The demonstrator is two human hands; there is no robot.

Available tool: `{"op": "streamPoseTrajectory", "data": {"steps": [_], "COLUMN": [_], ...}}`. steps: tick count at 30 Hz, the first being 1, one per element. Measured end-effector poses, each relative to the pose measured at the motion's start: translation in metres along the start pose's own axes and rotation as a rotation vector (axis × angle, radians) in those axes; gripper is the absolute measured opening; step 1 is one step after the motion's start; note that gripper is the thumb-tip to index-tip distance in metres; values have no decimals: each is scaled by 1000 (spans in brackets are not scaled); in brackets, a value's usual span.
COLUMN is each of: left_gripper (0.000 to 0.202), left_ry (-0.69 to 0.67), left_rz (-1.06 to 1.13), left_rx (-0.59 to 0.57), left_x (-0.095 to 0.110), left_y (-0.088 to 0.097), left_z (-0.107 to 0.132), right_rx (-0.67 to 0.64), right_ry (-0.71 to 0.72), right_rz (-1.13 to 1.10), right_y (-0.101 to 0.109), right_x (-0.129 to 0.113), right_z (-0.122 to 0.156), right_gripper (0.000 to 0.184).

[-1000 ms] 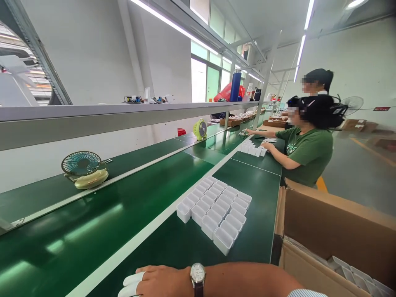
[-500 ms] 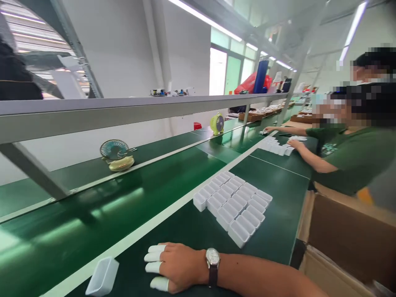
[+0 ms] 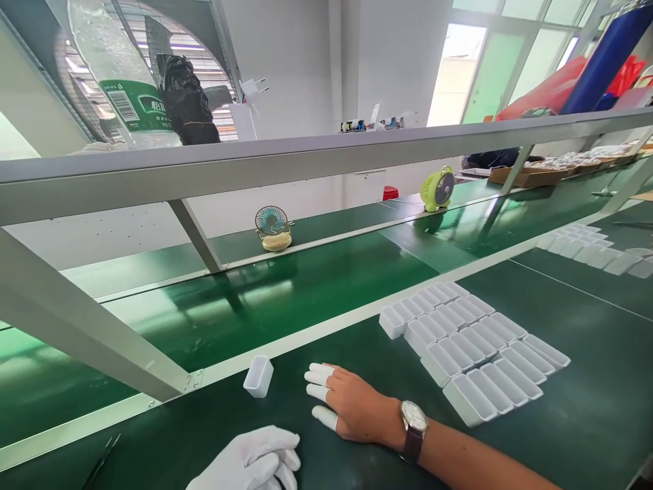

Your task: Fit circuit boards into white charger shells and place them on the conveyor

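Observation:
My right hand (image 3: 352, 405) lies over the green work surface, palm down, with its fingers stretched out and white covers on the fingers that show. A watch (image 3: 413, 416) is on its wrist. To the left of its fingertips, apart from them, stands one small white plastic box (image 3: 258, 376), open at the top. My left hand (image 3: 249, 463), in a white glove, is at the bottom edge with its fingers curled in. Whether anything is inside them is hidden. Beyond my right forearm, similar white boxes (image 3: 472, 340) stand in close rows.
Dark tweezers (image 3: 102, 463) lie at the lower left. A pale strip (image 3: 316, 333) borders the green belt (image 3: 326, 279). A slanted metal post (image 3: 96, 320) and a shelf (image 3: 286, 160) span the far side. Two small fans, one teal (image 3: 271, 221), one lime (image 3: 437, 189), stand behind.
The view has turned left, so the co-workers and the cardboard box at the right are out of frame. My gloved left hand has come into view. My right hand stays open.

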State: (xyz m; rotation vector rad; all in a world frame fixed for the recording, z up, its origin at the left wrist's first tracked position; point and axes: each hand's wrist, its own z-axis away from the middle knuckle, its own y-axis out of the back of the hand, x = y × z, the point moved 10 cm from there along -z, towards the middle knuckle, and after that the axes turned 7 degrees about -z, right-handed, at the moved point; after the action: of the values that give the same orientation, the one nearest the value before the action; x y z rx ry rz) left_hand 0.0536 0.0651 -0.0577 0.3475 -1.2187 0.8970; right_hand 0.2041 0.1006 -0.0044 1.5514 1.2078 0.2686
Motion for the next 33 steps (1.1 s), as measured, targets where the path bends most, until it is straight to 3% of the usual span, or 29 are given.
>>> {"op": "streamPoseTrajectory", "data": {"steps": [7, 20, 33], "left_gripper": [46, 43, 39], "left_ry": [13, -19, 8], "left_rz": [13, 65, 52], "left_rx": [37, 28, 21], "left_x": [11, -2, 3], "left_y": [-7, 1, -4], "left_z": [1, 1, 2], "right_rx": [17, 41, 19], "right_ry": [1, 8, -14], "right_rz": [-15, -14, -19], "right_y": [-3, -1, -1], "right_x": [2, -1, 0], "right_z": [2, 1, 1], "right_gripper": [41, 41, 42]}}
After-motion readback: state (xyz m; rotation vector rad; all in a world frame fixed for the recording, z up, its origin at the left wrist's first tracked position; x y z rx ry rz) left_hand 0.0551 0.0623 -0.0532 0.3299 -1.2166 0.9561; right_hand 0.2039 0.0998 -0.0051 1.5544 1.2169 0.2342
